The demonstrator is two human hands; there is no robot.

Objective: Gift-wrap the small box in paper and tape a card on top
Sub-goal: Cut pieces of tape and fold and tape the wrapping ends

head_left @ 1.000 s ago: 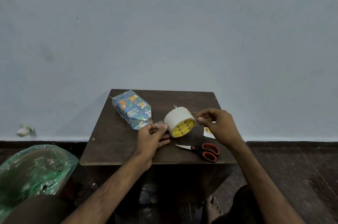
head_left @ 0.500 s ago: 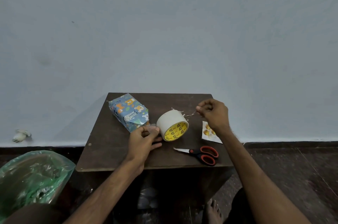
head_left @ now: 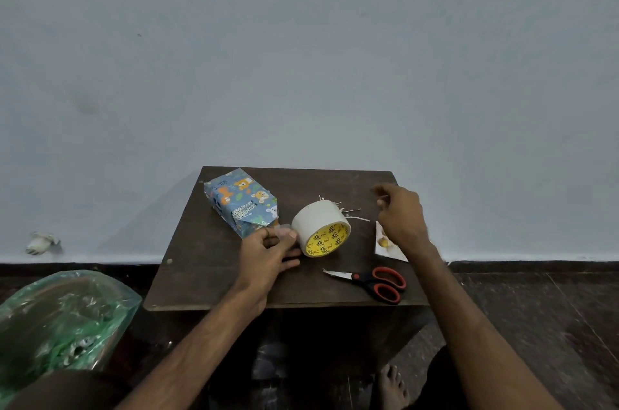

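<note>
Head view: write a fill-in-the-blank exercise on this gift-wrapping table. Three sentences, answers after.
1. The tape roll has a ____ inner core.
2. The wrapped box lies to the person's ____ of the roll.
3. The scissors lie with their handles toward the person's ____.
Answers: yellow; left; right.

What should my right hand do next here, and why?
Probably let the right hand drop its thin strand and take the scissors. The left hand pinches a tape end not yet cut from the roll, and the scissors lie free.
</note>
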